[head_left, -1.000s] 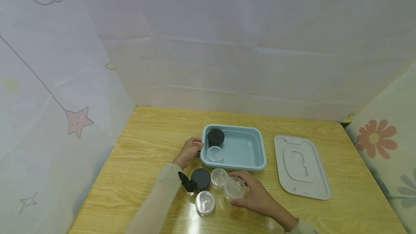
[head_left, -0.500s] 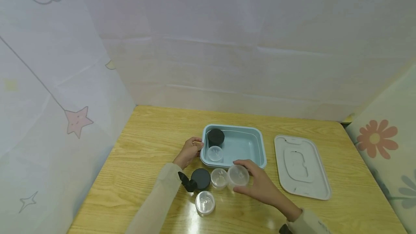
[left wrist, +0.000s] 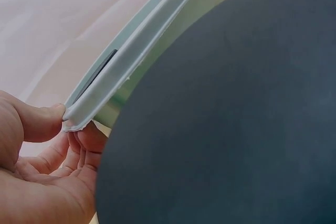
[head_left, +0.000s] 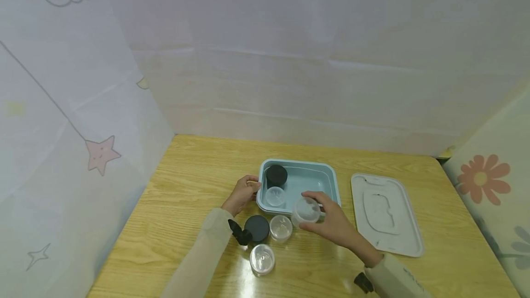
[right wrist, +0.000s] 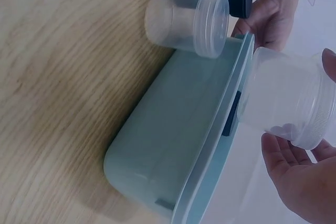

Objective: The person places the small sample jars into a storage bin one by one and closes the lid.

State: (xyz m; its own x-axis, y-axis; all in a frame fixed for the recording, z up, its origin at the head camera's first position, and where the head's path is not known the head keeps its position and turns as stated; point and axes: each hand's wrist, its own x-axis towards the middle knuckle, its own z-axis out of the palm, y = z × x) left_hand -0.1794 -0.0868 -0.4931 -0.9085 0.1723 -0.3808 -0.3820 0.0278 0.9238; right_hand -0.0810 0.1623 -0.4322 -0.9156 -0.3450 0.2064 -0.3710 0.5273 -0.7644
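My left hand (head_left: 242, 195) pinches the left rim of a light blue plastic bin (head_left: 333, 183), thumb above and fingers beneath the lip in the left wrist view. A clear lidded jar (head_left: 306, 212) is in my right hand (head_left: 336, 224), raised over the bin's front edge; the right wrist view has thumb and fingers around its lid end. Inside the bin, at its left end, are a black-lidded jar (head_left: 276, 176) and a smaller clear jar (head_left: 275, 197). The large dark disc (left wrist: 226, 114) in the left wrist view is a close black lid, covering much of that view.
In front of the bin stand a black-lidded jar (head_left: 256, 228), a clear jar (head_left: 281, 228) and another clear jar (head_left: 262, 259). A flat white lid (head_left: 387, 215) lies right of the bin on the wooden table (head_left: 198, 169). Printed cloth walls (head_left: 265, 82) rise behind and at the sides.
My right hand has lifted the clear jar from beside the others, moving it up and slightly right to the bin's front edge. The left hand keeps its hold on the rim.
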